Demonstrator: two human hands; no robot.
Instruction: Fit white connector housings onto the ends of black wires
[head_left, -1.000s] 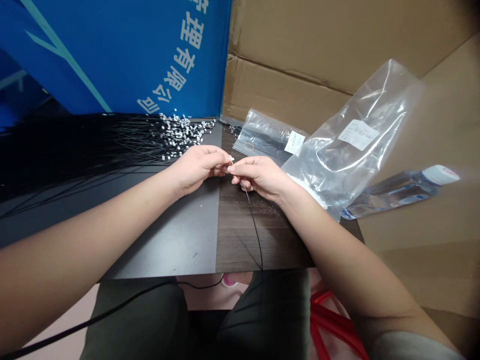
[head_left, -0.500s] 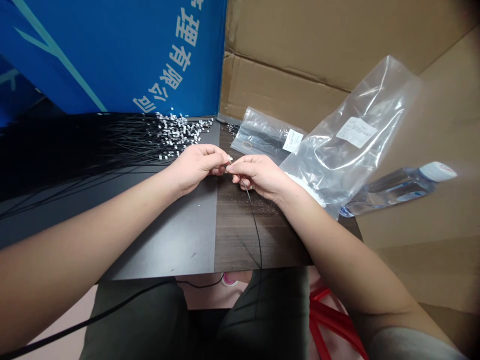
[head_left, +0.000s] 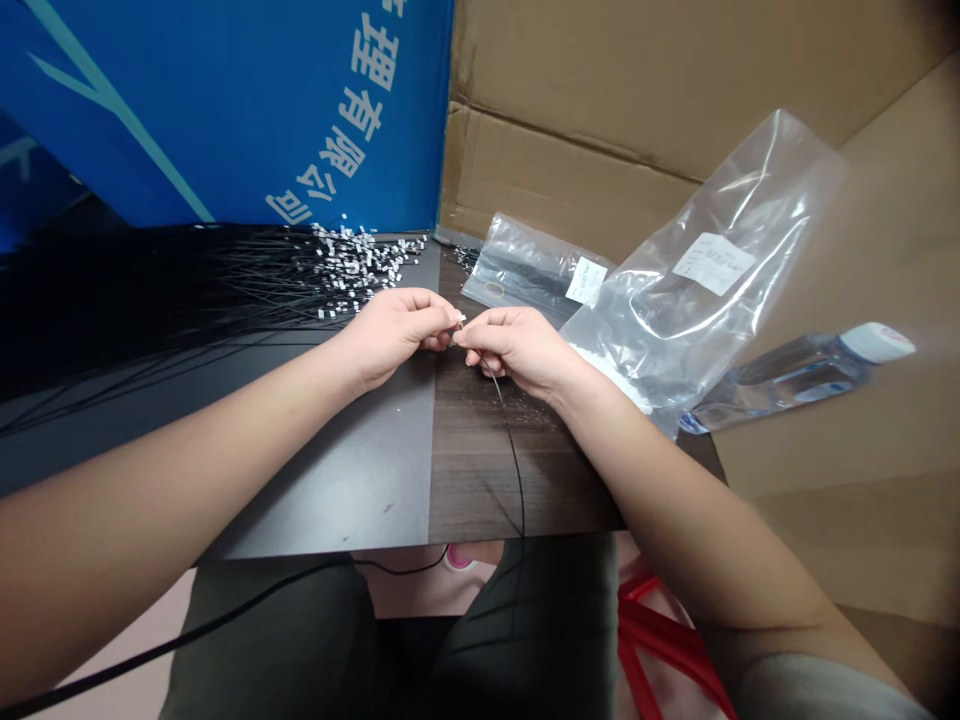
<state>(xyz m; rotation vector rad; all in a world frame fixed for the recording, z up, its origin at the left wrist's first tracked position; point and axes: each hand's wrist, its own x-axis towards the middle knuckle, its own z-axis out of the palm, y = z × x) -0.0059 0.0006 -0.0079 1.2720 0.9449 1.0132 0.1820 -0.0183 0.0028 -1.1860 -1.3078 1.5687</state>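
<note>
Above the middle of the table (head_left: 337, 500), my two hands meet fingertip to fingertip. Between thumb and forefinger my left hand (head_left: 405, 335) pinches a tiny white connector (head_left: 461, 318), mostly covered by the fingers. My right hand (head_left: 517, 350) is closed on the end of a thin black wire (head_left: 516, 450), right beside the connector. From under the right fingers the wire hangs down past the table's front edge. Whether wire and connector are joined cannot be made out. Left of my hands lies a large bundle of black wires (head_left: 150, 290) with white connectors (head_left: 360, 265) on their ends.
Behind the bundle stands a blue printed panel (head_left: 247, 100); brown cardboard (head_left: 570, 80) walls the back and right. A small labelled plastic bag (head_left: 525, 265), a larger clear bag (head_left: 675, 310) and a water bottle (head_left: 795, 380) lie to the right. A red stool (head_left: 667, 640) shows below.
Almost nothing differs. My right fingers have shifted very slightly at the connector, and the hanging wire has barely moved.
</note>
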